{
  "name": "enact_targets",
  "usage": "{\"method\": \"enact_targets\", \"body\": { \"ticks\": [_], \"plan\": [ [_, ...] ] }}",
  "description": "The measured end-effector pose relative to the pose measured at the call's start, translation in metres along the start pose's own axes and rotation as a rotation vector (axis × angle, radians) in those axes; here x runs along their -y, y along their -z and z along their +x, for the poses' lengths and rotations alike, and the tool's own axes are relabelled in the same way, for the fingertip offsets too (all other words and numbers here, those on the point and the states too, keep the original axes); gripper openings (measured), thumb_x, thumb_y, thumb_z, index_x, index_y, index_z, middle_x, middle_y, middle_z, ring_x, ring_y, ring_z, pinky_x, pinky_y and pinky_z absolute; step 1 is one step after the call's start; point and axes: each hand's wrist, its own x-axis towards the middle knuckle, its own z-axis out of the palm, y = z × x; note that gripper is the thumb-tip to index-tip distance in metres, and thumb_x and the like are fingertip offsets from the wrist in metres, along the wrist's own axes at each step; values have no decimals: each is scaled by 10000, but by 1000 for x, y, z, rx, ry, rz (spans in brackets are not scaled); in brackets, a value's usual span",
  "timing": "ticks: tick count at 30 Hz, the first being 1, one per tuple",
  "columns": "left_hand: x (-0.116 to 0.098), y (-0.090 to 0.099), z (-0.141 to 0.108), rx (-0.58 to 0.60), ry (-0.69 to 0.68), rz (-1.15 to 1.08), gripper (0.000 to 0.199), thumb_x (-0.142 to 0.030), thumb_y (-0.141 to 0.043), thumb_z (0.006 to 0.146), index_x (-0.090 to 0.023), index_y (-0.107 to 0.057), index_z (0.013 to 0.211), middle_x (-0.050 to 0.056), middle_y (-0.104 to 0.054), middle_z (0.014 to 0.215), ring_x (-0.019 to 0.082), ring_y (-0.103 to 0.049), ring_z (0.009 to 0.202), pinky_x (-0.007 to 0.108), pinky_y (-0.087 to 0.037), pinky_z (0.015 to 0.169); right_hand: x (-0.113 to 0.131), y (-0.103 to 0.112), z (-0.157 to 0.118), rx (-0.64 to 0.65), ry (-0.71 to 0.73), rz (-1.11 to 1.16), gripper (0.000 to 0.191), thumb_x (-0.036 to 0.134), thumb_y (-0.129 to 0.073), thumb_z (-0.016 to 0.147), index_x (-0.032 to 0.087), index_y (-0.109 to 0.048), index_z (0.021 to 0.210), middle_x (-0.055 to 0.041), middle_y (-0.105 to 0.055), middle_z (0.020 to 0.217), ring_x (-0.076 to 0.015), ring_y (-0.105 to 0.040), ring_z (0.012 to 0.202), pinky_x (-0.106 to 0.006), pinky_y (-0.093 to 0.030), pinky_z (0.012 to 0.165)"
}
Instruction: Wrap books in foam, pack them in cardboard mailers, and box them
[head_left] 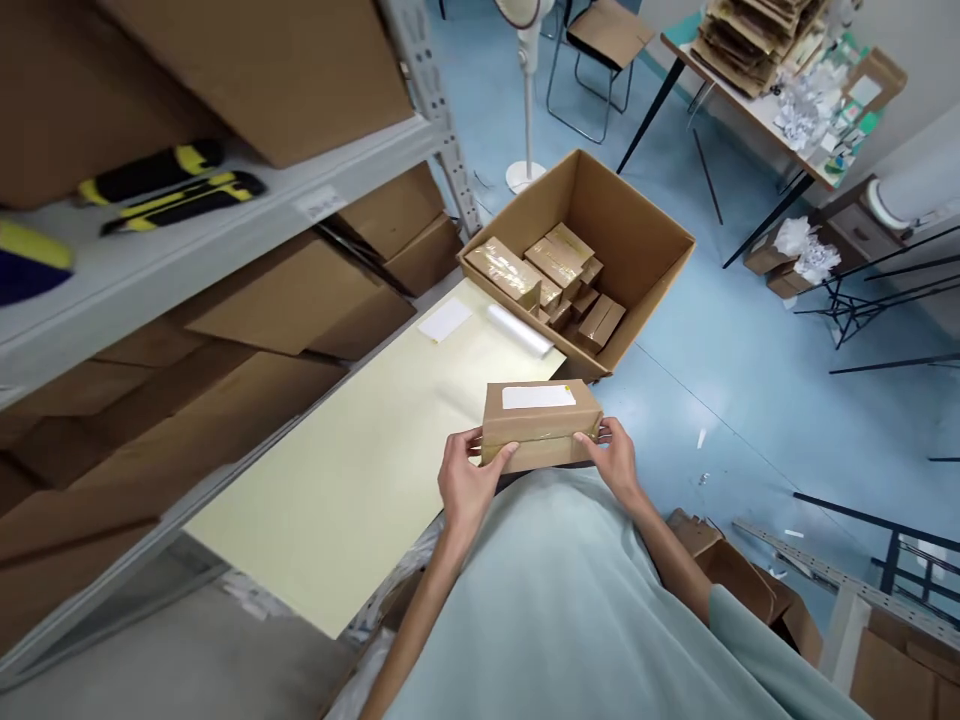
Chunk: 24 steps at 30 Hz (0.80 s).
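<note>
Between my two hands is a small brown cardboard box [541, 428], held close in front of my body. A white label [538, 397] with a small yellow spot lies on its top, and tape runs along the side facing me. My left hand [469, 478] grips the left end, thumb on the near side. On the right end, my right hand [613, 458] has its thumb on the near side and its fingers around the corner. Just beyond stands a large open carton [645, 250] with several taped small boxes [559, 255] inside.
A pale yellow board [330, 470] carries a white sheet [445, 319] and a white roll [519, 331]. Left of it, a metal shelf [360, 150] holds cartons and black-and-yellow utility knives [180, 200]. A fan [527, 100], a chair [606, 40] and a cluttered table [750, 105] stand farther back.
</note>
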Motion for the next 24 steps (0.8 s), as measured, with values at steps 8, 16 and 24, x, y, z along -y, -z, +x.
{"method": "enact_targets", "body": {
  "ticks": [8, 16, 24],
  "plan": [
    [-119, -128, 18, 67, -145, -88, 399, -511, -886, 870, -251, -724, 1125, 56, -753, 1119, 245, -761, 973, 405, -668, 888, -43, 124, 101, -137, 12, 132, 528, 699, -831, 863, 226, -704, 1059, -87, -811, 1049, -266, -740, 954, -406, -609, 858],
    [-151, -156, 88, 147, -247, -120, 344, -462, -870, 909, -248, -758, 1153, 58, -767, 1147, 246, -783, 1026, 405, -691, 882, -32, 122, 158, -199, -68, 211, 582, 721, -882, 793, 222, -701, 1029, -67, -801, 995, -247, -730, 889, -398, -613, 829],
    [-173, -165, 182, 250, -325, -136, 361, -476, -837, 931, -244, -780, 1202, 73, -786, 1187, 258, -771, 1019, 439, -670, 948, 8, 90, 204, -371, -128, 222, 596, 703, -874, 777, 216, -688, 1066, -96, -808, 1034, -265, -733, 934, -403, -608, 836]
  ]
}}
